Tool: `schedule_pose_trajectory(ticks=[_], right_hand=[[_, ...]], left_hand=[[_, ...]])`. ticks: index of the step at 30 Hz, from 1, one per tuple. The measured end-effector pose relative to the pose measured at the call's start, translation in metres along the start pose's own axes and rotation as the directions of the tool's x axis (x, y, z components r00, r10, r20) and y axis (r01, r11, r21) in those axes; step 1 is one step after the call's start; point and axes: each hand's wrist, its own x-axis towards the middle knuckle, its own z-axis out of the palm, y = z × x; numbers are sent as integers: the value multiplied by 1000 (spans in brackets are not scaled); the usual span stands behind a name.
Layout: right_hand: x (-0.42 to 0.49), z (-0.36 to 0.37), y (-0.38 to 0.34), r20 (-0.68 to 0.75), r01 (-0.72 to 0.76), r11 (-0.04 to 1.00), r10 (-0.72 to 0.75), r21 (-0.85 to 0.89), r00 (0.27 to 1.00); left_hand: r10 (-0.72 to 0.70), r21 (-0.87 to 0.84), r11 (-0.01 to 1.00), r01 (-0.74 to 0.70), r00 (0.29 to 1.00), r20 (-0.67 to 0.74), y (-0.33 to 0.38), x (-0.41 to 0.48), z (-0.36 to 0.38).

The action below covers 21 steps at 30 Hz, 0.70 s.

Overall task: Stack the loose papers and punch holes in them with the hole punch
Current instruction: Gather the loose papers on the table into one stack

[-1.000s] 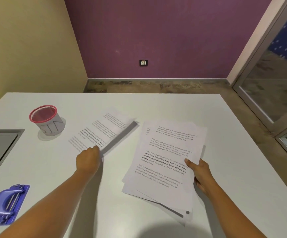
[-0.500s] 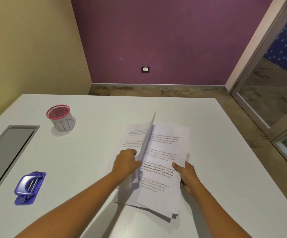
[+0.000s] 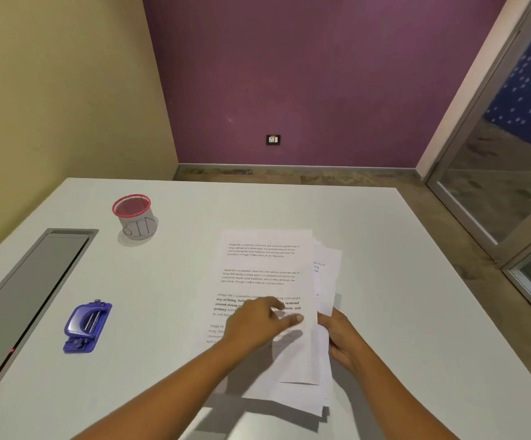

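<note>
Left hand (image 3: 259, 322) reaches in flat with fingers spread out, right hand (image 3: 342, 339) just beside it, fingers curled in a grip.

"BIN" on cup (image 3: 138, 224); "Village life" on papers (image 3: 265, 268)

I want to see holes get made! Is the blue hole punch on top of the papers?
No, the hole punch sits alone on the table, well off to the left of the papers.
</note>
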Motion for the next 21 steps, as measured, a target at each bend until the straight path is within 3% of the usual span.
schedule_pose_trajectory(ticks=[4, 6, 7, 9, 11, 13, 15, 21], right_hand=[[-10, 1, -3, 27, -13, 1000, 14, -14, 1000], [-15, 2, -7, 36, -16, 1000, 17, -24, 999], [-18, 4, -10, 40, -20, 999, 21, -26, 999], [-22, 7, -14, 53, -27, 999, 28, -31, 998], [-25, 10, -17, 49, -35, 999, 36, -23, 998], [-28, 13, -18, 32, -44, 999, 44, -11, 999], [-29, 18, -19, 16, -53, 999, 54, -6, 998], [-33, 25, -21, 39, -57, 992, 62, -112, 997]], left_hand=[[30, -159, 983, -91, 936, -351, -29, 1, -34], [-78, -210, 977, -22, 886, -457, -52, 5, -52], [-191, -302, 951, 59, 883, -429, -63, 7, -60], [-385, -607, 763, 223, 911, -149, -83, 5, -69], [-293, -800, 491, 346, 930, 222, -95, -5, -70], [-169, -860, 370, 352, 935, 310, -101, -13, -66], [-104, -899, 339, 277, 961, 257, -101, -15, -61], [-49, -871, 471, 139, 990, 132, -95, -15, -60]])
